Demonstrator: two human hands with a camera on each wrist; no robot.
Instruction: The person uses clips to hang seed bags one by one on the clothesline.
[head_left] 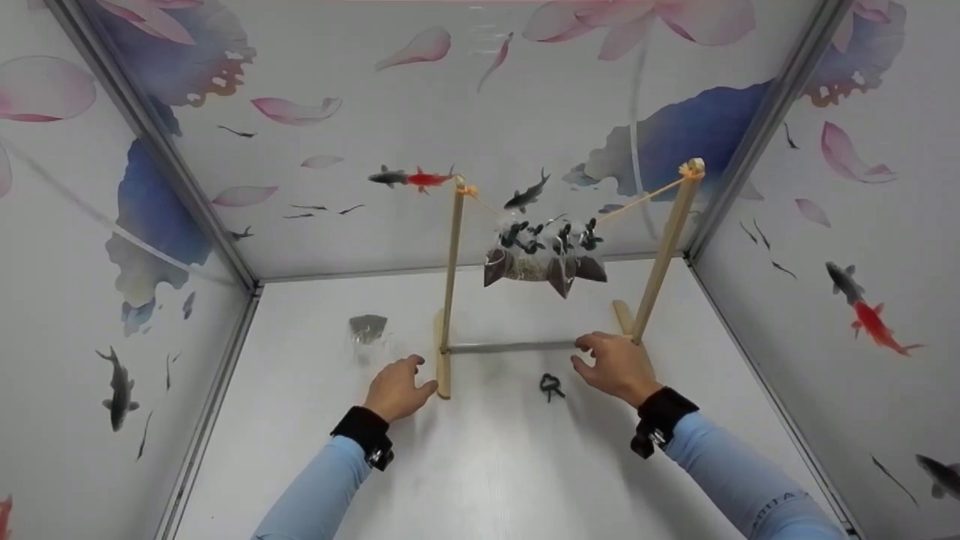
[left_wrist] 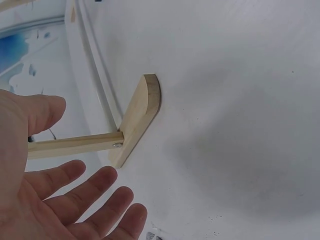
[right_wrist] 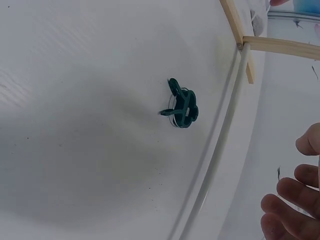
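A wooden stand with two upright posts, the left post (head_left: 453,262) and the right post (head_left: 669,251), is joined low down by a pale crossbar (head_left: 514,346). Between the post tops runs an orange string (head_left: 639,202), from which several small clear bags (head_left: 529,268) of dark and pale contents hang by dark green clips (head_left: 564,238). Beside the left wooden foot (left_wrist: 137,110) my left hand (head_left: 396,390) is held with relaxed, spread fingers and nothing in them. My right hand (head_left: 619,367), also holding nothing, is near the base of the right post, fingers loosely bent.
One loose dark green clip (right_wrist: 185,109) lies on the white table (head_left: 487,450), in front of the crossbar. Left of the stand, another clear bag (head_left: 367,334) with grey contents lies flat. Patterned panels (head_left: 315,225) with metal edges enclose the back and sides.
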